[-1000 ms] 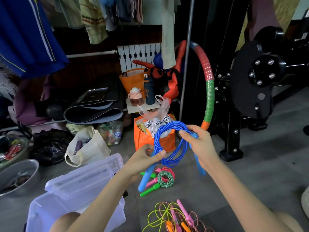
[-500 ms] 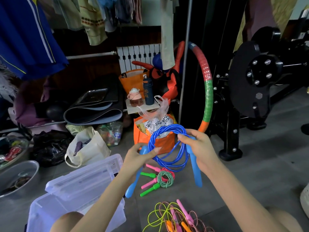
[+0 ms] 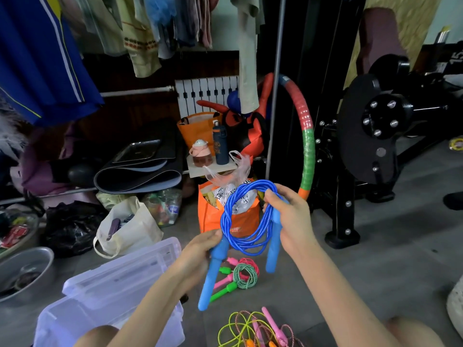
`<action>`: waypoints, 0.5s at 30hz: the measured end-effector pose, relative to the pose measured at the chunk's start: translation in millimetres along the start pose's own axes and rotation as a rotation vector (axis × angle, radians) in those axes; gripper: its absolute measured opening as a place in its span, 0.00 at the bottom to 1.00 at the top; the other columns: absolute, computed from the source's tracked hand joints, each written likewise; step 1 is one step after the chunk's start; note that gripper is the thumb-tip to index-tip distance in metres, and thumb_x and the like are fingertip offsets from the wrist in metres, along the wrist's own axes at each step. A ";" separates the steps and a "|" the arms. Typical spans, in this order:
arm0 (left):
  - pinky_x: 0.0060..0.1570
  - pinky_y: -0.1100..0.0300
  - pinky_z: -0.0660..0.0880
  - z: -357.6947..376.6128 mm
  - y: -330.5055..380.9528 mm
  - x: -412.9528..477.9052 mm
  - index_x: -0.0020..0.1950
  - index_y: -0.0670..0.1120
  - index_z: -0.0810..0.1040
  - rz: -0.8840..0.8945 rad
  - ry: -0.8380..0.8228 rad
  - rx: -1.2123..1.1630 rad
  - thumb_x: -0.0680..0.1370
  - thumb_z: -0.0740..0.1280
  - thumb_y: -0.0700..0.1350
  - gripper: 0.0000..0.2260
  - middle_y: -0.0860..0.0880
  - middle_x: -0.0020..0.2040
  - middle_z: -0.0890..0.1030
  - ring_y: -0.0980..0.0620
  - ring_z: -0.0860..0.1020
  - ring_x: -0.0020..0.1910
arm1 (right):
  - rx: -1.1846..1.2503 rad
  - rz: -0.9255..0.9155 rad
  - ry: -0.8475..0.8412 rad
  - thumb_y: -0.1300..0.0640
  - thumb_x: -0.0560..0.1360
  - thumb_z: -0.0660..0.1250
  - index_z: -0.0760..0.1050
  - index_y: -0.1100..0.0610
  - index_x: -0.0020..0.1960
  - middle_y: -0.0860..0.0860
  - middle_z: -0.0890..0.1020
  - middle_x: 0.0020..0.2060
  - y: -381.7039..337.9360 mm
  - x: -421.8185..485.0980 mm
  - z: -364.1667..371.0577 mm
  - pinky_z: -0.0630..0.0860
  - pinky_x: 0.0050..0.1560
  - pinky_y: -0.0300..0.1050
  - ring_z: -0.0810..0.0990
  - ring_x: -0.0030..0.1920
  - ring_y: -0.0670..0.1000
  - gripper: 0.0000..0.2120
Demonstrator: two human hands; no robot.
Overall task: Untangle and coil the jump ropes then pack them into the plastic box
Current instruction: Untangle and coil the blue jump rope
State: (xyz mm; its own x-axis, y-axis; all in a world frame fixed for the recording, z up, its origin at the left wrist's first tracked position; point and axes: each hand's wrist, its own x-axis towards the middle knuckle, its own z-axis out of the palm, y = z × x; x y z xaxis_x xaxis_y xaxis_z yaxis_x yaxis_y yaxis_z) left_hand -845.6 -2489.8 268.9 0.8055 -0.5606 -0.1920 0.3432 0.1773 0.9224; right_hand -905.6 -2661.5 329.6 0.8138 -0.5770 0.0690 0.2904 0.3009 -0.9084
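I hold a blue jump rope [image 3: 246,216] coiled into a loop in front of me. My left hand [image 3: 200,249] grips the top of one blue handle, which hangs down to the lower left. My right hand [image 3: 292,219] holds the coil's right side together with the other blue handle, which points down. A clear plastic box [image 3: 82,319] stands at the lower left, its lid [image 3: 125,271] lying across its far side. A coiled green and pink rope [image 3: 241,272] lies on the floor below the blue coil. A tangle of yellow, pink and orange ropes [image 3: 253,329] lies at the bottom edge.
An orange bag [image 3: 213,216] stands behind the coil. A red and green hoop [image 3: 307,136] leans on black gym equipment [image 3: 370,136] at right. A white tote bag [image 3: 127,229], a black bag [image 3: 70,221], a metal bowl [image 3: 25,266] and rolled mats [image 3: 137,176] crowd the left.
The left handle swung down to hang lower. The right hand shifted its hold on the coil, and the loop now sits tighter between both hands.
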 end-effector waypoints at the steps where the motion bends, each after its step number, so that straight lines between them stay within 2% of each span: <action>1: 0.43 0.52 0.70 -2.5 4.7 -0.2 0.41 0.41 0.83 -0.047 -0.058 -0.052 0.70 0.67 0.42 0.07 0.42 0.41 0.82 0.46 0.76 0.39 | -0.046 0.003 -0.077 0.68 0.73 0.66 0.78 0.63 0.51 0.50 0.80 0.34 -1.4 0.7 -0.7 0.76 0.39 0.37 0.78 0.34 0.45 0.07; 3: 0.48 0.50 0.73 -12.6 16.5 1.2 0.49 0.36 0.80 -0.085 -0.137 -0.167 0.69 0.64 0.44 0.15 0.35 0.48 0.81 0.41 0.79 0.43 | -0.150 0.016 -0.215 0.67 0.72 0.67 0.79 0.63 0.51 0.53 0.81 0.37 -7.8 2.7 -2.9 0.77 0.41 0.38 0.79 0.37 0.47 0.08; 6: 0.51 0.45 0.77 -18.9 38.3 3.7 0.55 0.37 0.80 -0.045 -0.240 -0.139 0.61 0.76 0.53 0.29 0.32 0.51 0.80 0.37 0.81 0.49 | -0.280 0.040 -0.350 0.68 0.71 0.69 0.79 0.62 0.50 0.53 0.81 0.38 -15.3 3.9 -3.7 0.77 0.40 0.38 0.80 0.37 0.47 0.08; 8: 0.55 0.42 0.75 -15.3 49.5 6.5 0.55 0.39 0.80 -0.028 -0.292 -0.010 0.58 0.79 0.58 0.33 0.34 0.49 0.81 0.37 0.81 0.48 | -0.347 0.048 -0.410 0.68 0.70 0.69 0.79 0.59 0.47 0.52 0.81 0.37 -16.2 4.7 -2.2 0.77 0.41 0.38 0.80 0.36 0.46 0.08; 10: 0.57 0.43 0.74 -7.3 58.0 7.4 0.53 0.40 0.78 0.012 -0.330 0.154 0.60 0.76 0.62 0.32 0.38 0.43 0.82 0.41 0.81 0.44 | -0.393 0.047 -0.453 0.68 0.70 0.70 0.79 0.56 0.45 0.51 0.81 0.36 -16.8 5.5 0.0 0.77 0.42 0.38 0.80 0.36 0.46 0.09; 11: 0.55 0.45 0.75 -1.8 60.8 7.2 0.51 0.40 0.78 0.048 -0.333 0.261 0.62 0.74 0.62 0.30 0.42 0.39 0.81 0.44 0.80 0.41 | -0.417 0.039 -0.472 0.68 0.70 0.70 0.79 0.56 0.46 0.51 0.82 0.37 -17.7 5.3 1.0 0.77 0.43 0.39 0.80 0.37 0.46 0.09; 13: 0.43 0.52 0.74 10.8 64.8 7.8 0.45 0.40 0.75 0.134 -0.300 0.388 0.69 0.70 0.60 0.23 0.49 0.30 0.74 0.50 0.75 0.32 | -0.421 0.035 -0.492 0.67 0.71 0.70 0.79 0.56 0.49 0.54 0.82 0.41 -18.0 5.4 1.6 0.78 0.48 0.43 0.81 0.42 0.50 0.10; 15: 0.33 0.61 0.69 20.1 66.7 10.5 0.40 0.42 0.74 0.216 -0.198 0.380 0.73 0.68 0.56 0.17 0.52 0.27 0.65 0.54 0.65 0.25 | -0.454 0.020 -0.508 0.66 0.71 0.70 0.77 0.56 0.55 0.55 0.82 0.48 -16.8 6.1 0.2 0.78 0.53 0.45 0.82 0.47 0.52 0.14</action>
State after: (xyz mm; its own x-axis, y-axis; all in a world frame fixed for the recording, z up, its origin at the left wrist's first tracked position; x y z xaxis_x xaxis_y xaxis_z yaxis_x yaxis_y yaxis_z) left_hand -823.9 -2500.1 335.1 0.7189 -0.6933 0.0512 -0.0525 0.0193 0.9984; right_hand -905.5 -2670.0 345.4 0.9845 -0.1128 0.1345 0.1229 -0.1045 -0.9869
